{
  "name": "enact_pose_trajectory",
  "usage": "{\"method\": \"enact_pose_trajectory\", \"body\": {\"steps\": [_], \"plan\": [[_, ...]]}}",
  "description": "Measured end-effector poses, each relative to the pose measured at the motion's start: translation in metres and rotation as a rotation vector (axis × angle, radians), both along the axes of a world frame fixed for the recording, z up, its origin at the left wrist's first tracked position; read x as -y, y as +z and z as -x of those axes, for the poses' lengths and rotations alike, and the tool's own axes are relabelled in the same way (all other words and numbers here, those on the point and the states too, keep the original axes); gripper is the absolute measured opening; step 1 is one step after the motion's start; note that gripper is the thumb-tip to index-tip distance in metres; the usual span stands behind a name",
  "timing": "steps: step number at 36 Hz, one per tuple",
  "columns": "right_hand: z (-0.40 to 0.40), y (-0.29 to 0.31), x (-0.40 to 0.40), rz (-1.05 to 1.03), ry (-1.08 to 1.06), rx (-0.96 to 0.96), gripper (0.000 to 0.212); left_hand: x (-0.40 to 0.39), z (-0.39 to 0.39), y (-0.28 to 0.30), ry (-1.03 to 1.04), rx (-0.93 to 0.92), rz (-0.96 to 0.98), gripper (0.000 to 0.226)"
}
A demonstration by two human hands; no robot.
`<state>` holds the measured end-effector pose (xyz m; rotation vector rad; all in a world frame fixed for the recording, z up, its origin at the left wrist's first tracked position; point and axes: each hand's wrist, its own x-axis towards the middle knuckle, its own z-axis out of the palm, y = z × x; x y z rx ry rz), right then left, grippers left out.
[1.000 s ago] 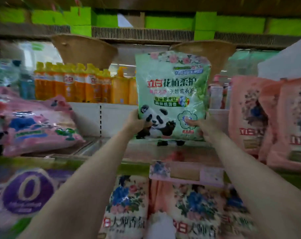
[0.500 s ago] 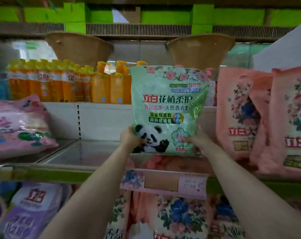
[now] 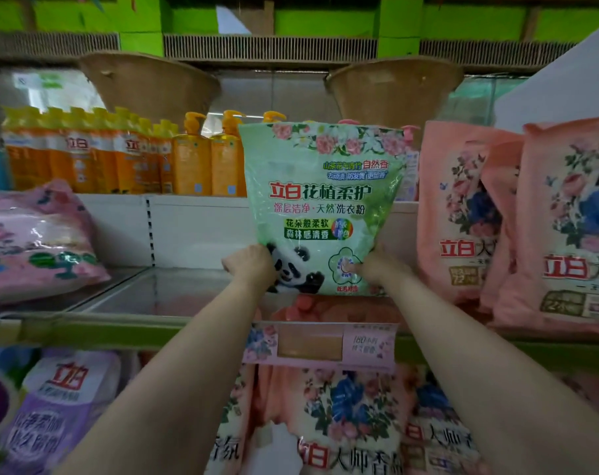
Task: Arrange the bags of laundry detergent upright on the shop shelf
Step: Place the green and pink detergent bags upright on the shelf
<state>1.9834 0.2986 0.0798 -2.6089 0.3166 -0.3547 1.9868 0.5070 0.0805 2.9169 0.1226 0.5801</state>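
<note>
A green detergent bag with a panda print [image 3: 320,207] stands upright at the middle of the metal shelf [image 3: 174,293]. My left hand [image 3: 252,267] grips its lower left corner. My right hand [image 3: 377,269] grips its lower right corner. Its bottom edge is at shelf level; whether it rests on the shelf I cannot tell. Two pink floral detergent bags [image 3: 462,207] [image 3: 572,228] stand upright just right of it. A pink bag [image 3: 34,241] lies flat at the shelf's left end.
Orange pump bottles [image 3: 192,162] line the ledge behind the shelf. Two brown baskets [image 3: 150,84] hang above. A price tag strip [image 3: 318,342] hangs on the shelf's front edge. Purple bags [image 3: 54,406] and floral bags [image 3: 342,416] fill the shelf below.
The green bag has come down from chest height to shelf level and moved nearer the pink bags on the right. Both hands have kept their grip on its lower corners.
</note>
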Motion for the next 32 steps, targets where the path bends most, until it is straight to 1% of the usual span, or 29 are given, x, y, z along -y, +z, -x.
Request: {"method": "enact_pose_trajectory", "body": {"steps": [2,4,5,7,10,13,15,17,18,19,21,22,24,27,29,32], "plan": [[0.016,0.004,-0.008,0.184,-0.112,0.024,0.052,-0.002,0.004,-0.001,-0.006,-0.006,0.013,0.033],[0.025,0.003,-0.013,0.390,-0.174,0.038,0.034,-0.004,0.009,-0.001,-0.030,-0.008,0.108,0.036],[0.028,0.003,-0.014,0.487,-0.189,0.024,0.029,-0.006,0.012,0.000,-0.048,-0.001,0.142,0.035],[0.034,0.003,-0.016,0.580,-0.212,0.015,0.025,-0.011,0.017,0.002,-0.089,0.020,0.165,0.038],[0.042,0.009,-0.021,0.605,-0.160,0.023,0.026,-0.017,0.024,0.007,-0.151,0.032,0.179,0.043],[0.051,0.018,-0.027,0.594,-0.079,0.045,0.029,-0.020,0.034,0.014,-0.201,0.039,0.182,0.034],[0.054,0.021,-0.032,0.548,-0.058,0.070,0.034,-0.021,0.038,0.017,-0.242,0.046,0.194,0.029],[0.056,0.023,-0.042,0.518,-0.010,0.106,0.029,-0.024,0.043,0.018,-0.285,0.047,0.206,0.034],[0.057,0.025,-0.049,0.504,0.012,0.122,0.020,-0.025,0.046,0.019,-0.304,0.048,0.207,0.036],[0.058,0.026,-0.056,0.486,0.041,0.153,0.020,-0.026,0.048,0.021,-0.319,0.044,0.203,0.037],[0.061,0.028,-0.069,0.476,0.079,0.203,0.047,-0.028,0.054,0.023,-0.346,0.025,0.184,0.042],[0.062,0.029,-0.073,0.483,0.092,0.233,0.053,-0.029,0.057,0.024,-0.356,0.011,0.171,0.046],[0.065,0.031,-0.081,0.485,0.106,0.257,0.055,-0.031,0.061,0.025,-0.374,-0.028,0.158,0.055],[0.067,0.031,-0.084,0.436,0.096,0.247,0.057,-0.036,0.064,0.026,-0.389,-0.063,0.158,0.060],[0.066,0.032,-0.082,0.431,0.113,0.229,0.064,-0.037,0.064,0.026,-0.399,-0.060,0.157,0.064],[0.063,0.035,-0.076,0.398,0.145,0.151,0.075,-0.036,0.062,0.026,-0.414,-0.044,0.145,0.073]]}}
